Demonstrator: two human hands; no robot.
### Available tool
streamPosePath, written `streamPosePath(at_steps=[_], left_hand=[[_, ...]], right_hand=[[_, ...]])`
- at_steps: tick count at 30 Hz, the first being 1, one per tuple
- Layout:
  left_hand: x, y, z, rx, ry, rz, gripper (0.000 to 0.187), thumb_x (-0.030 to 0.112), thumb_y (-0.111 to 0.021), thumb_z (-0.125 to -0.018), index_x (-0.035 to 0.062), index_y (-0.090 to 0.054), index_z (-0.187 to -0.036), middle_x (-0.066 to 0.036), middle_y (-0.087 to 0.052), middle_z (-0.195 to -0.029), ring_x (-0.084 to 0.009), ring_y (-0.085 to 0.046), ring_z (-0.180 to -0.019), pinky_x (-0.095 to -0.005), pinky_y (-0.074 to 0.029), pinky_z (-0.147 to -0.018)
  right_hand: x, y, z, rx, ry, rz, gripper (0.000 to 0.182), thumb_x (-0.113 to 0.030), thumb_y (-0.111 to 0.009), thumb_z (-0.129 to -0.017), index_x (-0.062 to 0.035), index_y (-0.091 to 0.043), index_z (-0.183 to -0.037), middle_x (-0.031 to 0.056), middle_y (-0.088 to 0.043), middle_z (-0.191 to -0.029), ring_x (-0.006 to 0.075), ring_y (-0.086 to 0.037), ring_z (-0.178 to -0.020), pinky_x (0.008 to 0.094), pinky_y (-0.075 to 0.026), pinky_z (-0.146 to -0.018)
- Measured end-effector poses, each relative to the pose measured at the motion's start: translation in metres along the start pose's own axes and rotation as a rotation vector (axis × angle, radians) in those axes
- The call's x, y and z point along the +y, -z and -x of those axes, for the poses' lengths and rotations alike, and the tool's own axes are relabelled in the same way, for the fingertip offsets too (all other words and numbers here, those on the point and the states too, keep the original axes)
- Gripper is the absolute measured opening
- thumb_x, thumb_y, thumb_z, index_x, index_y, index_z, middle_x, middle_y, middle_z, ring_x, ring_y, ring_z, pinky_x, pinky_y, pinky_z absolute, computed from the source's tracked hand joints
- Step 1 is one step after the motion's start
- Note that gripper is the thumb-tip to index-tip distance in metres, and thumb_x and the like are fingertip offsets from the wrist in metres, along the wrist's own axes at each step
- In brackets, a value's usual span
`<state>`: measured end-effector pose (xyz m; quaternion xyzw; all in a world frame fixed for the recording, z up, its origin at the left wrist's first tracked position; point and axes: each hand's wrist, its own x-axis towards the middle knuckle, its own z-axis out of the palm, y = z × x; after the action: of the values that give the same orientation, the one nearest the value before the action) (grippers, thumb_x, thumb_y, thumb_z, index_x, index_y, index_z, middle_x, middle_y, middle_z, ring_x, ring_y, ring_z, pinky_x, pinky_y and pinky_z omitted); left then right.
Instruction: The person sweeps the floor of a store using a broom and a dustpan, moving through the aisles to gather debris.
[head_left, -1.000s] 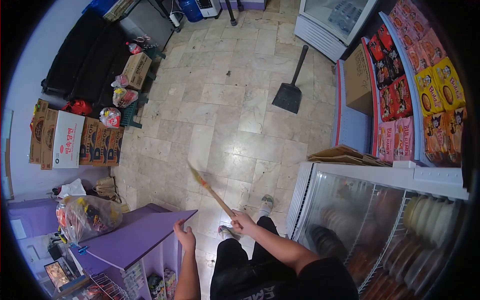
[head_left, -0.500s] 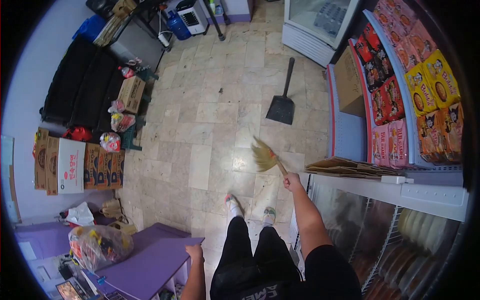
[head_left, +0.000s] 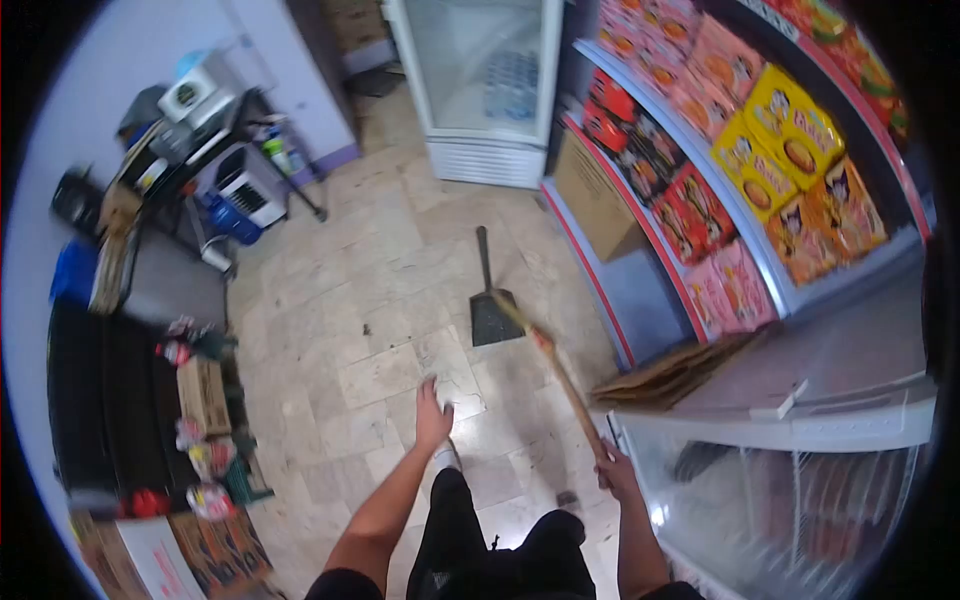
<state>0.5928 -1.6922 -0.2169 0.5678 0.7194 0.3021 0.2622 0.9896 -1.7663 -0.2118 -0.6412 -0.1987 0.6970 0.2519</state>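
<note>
My right hand [head_left: 617, 470] is wrapped round the handle of a broom [head_left: 570, 385], whose far end reaches up and left over the edge of a black dustpan [head_left: 494, 322]. That dustpan lies on the tiled floor [head_left: 310, 350] with its handle pointing away from me. My left hand [head_left: 433, 415] hangs over the floor in front of my legs, its fingers apart and holding nothing. The broom's bristles are blurred and hard to make out.
Shelves with noodle packs [head_left: 790, 140] and a glass-fronted freezer [head_left: 780, 510] stand on the right. Ahead is an upright glass-door fridge [head_left: 485, 160]. A black couch [head_left: 110, 400], cartons [head_left: 203, 397] and a blue water jug [head_left: 232, 220] are on the left.
My left hand has let go of the purple panel and moved forward over the floor. The broom has swung up towards the dustpan. The view has shifted and turned.
</note>
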Motion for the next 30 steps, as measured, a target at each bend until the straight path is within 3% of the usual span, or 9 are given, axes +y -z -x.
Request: streamPosePath(at_steps=[3, 7, 9, 12, 13, 19, 25, 26, 30], left_hand=[[0.028, 0.003, -0.134, -0.027, -0.241, -0.118, 0.063, -0.003, -0.055, -0.065, -0.0023, -0.029, -0.123, -0.023, -0.033, -0.123, -0.0374, -0.032, -0.115, -0.0395, -0.028, -0.098], [0.054, -0.017, -0.271, -0.078, -0.509, -0.272, 0.064, -0.002, -0.056, -0.063, -0.0025, -0.030, -0.122, -0.022, -0.031, -0.125, -0.0389, -0.030, -0.116, -0.0405, -0.027, -0.099], [0.055, -0.033, -0.316, -0.092, -0.620, -0.403, 0.067, 0.000, -0.057, -0.061, -0.0019, -0.030, -0.123, -0.022, -0.030, -0.127, -0.0393, -0.028, -0.118, -0.0414, -0.026, -0.099], [0.059, -0.060, -0.361, -0.141, -0.632, -0.559, 0.068, 0.006, -0.058, -0.064, 0.0020, -0.030, -0.125, -0.019, -0.026, -0.132, -0.0391, -0.023, -0.122, -0.0422, -0.028, -0.098], [0.056, -0.066, -0.370, -0.167, -0.620, -0.609, 0.067, 0.008, -0.058, -0.065, 0.0039, -0.030, -0.126, -0.017, -0.025, -0.133, -0.0389, -0.021, -0.124, -0.0424, -0.028, -0.098], [-0.016, -0.134, -0.428, -0.419, -0.648, -0.568, 0.056, 0.014, -0.060, -0.068, -0.0026, -0.040, -0.118, -0.024, -0.036, -0.125, -0.0387, -0.031, -0.118, -0.0414, -0.032, -0.095], [-0.020, -0.108, -0.384, -0.386, -0.464, -0.681, 0.028, 0.013, -0.059, -0.072, -0.0042, -0.053, -0.093, -0.023, -0.053, -0.099, -0.0373, -0.054, -0.091, -0.0430, -0.045, -0.076], [-0.025, -0.097, -0.374, -0.395, -0.473, -0.674, 0.025, 0.013, -0.059, -0.072, -0.0035, -0.054, -0.090, -0.023, -0.055, -0.095, -0.0373, -0.055, -0.086, -0.0427, -0.045, -0.073], [-0.048, -0.027, -0.335, -0.304, -0.449, -0.594, 0.020, 0.013, -0.062, -0.072, -0.0021, -0.058, -0.083, -0.022, -0.058, -0.083, -0.0364, -0.057, -0.081, -0.0418, -0.046, -0.071]], right_hand=[[0.001, -0.058, -0.060, 0.399, 0.097, 0.159, 0.051, -0.009, -0.050, -0.078, -0.0131, -0.037, -0.128, 0.0069, -0.048, -0.057, 0.0134, -0.038, -0.034, 0.0279, -0.035, -0.031], [0.041, -0.083, -0.200, 0.696, -0.134, 0.093, 0.028, -0.014, -0.044, -0.077, -0.0054, -0.054, -0.101, 0.0127, -0.054, -0.056, 0.0229, -0.051, -0.039, 0.0343, -0.042, -0.035], [0.070, -0.105, -0.228, 0.685, -0.138, 0.100, 0.018, -0.013, -0.043, -0.075, -0.0049, -0.055, -0.085, 0.0128, -0.054, -0.055, 0.0241, -0.053, -0.040, 0.0349, -0.043, -0.036], [0.105, -0.167, -0.205, 0.552, -0.194, 0.289, 0.025, -0.016, -0.042, -0.079, -0.0031, -0.055, -0.096, 0.0121, -0.053, -0.055, 0.0220, -0.052, -0.041, 0.0344, -0.041, -0.036], [0.101, -0.190, -0.175, 0.551, -0.226, 0.246, 0.027, -0.020, -0.042, -0.083, -0.0001, -0.055, -0.097, 0.0103, -0.050, -0.053, 0.0199, -0.049, -0.039, 0.0339, -0.039, -0.034], [0.097, -0.206, -0.013, 0.467, -0.197, -0.298, 0.043, -0.017, -0.049, -0.082, -0.0246, -0.044, -0.124, -0.0008, -0.043, -0.053, 0.0073, -0.034, -0.037, 0.0221, -0.030, -0.032], [0.160, -0.182, 0.072, 0.790, -0.320, -0.270, 0.048, -0.016, -0.049, -0.081, -0.0239, -0.039, -0.128, 0.0019, -0.045, -0.055, 0.0089, -0.038, -0.041, 0.0248, -0.031, -0.033], [0.168, -0.185, 0.072, 0.869, -0.312, -0.354, 0.035, -0.018, -0.046, -0.082, -0.0167, -0.050, -0.117, 0.0018, -0.043, -0.053, 0.0091, -0.039, -0.041, 0.0251, -0.031, -0.032], [0.281, -0.190, -0.010, 0.778, 0.029, -0.485, 0.011, -0.019, -0.046, -0.083, -0.0112, -0.052, -0.088, 0.0008, -0.037, -0.049, 0.0097, -0.037, -0.039, 0.0266, -0.029, -0.030]])
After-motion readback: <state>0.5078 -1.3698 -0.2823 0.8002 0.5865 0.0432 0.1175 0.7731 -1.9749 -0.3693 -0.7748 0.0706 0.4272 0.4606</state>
